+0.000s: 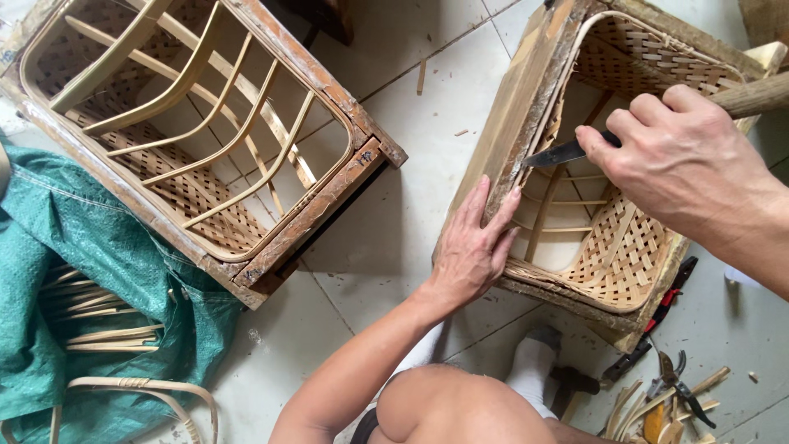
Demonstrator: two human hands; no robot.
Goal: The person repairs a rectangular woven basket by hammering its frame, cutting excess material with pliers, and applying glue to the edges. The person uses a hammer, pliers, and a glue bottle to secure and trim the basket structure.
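The right-hand basket [608, 238], a woven cane box in a rough wooden frame, stands on the tiled floor [394, 222] and serves as the landmark here. The left hand [475, 242] lies flat against its near wooden rail, fingers [497, 218] together and pressed along the wood, steadying it rather than gripping. Above the basket's opening the right hand [682, 156] has its fingers clamped round the handle of a knife [559, 153], whose dark blade points toward the same rail and ends just beside the left fingertips.

That closeness is the main risk, in my judgement: if the blade slips off the wood or jumps through a hard spot, it travels straight toward the bracing hand. Too much force could also gouge the rail or cut the woven strips beneath (they look thin).

To the left of the basket, well apart from it, a second frame [205, 131] with bent cane ribs lies tilted on the floor, and beyond that a green sheet [90, 247] covers loose cane strips. Just below the basket's lower right corner lie pliers [657, 325] with red-and-black handles, more cutters and a heap of shavings [657, 407]. A bare knee and a white sock [530, 366] sit near the basket's lower edge, where a dropped knife could land.
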